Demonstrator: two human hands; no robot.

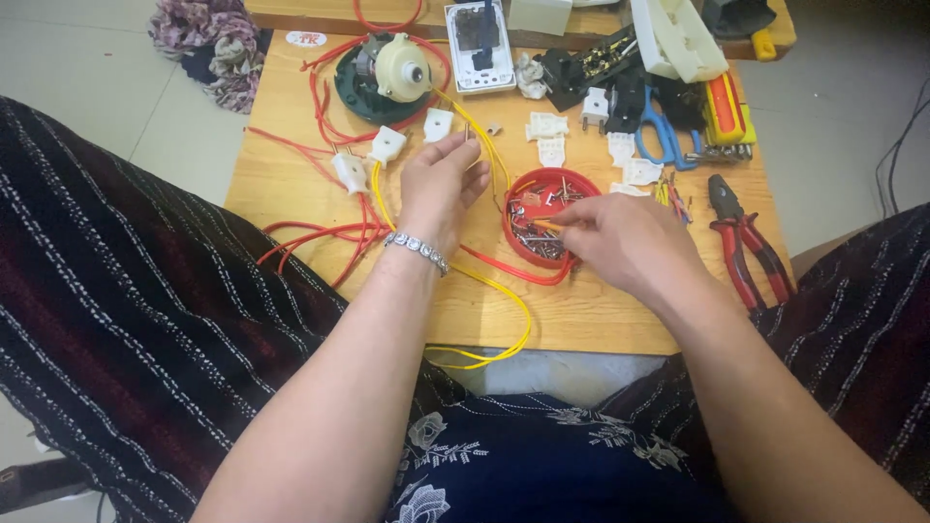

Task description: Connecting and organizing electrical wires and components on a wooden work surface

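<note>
My left hand (438, 184) rests on the low wooden table (291, 184) with its fingers curled around a small white plug part and a yellow wire (494, 324) that loops toward the table's near edge. A silver bracelet (417, 250) circles that wrist. My right hand (620, 242) reaches into a round red dish (552, 181) full of small screws and metal bits, fingertips pinched on a small piece. White plug halves (386, 145) lie to the left among red wires (310, 237).
A small motor on a dark round base (387, 73) sits at the back left. A white device (478, 48), black parts, blue-handled scissors (664, 131), a yellow-red tool (727, 111) and red-handled pliers (741, 242) lie at the back and right. Cloth (208, 39) lies on the floor.
</note>
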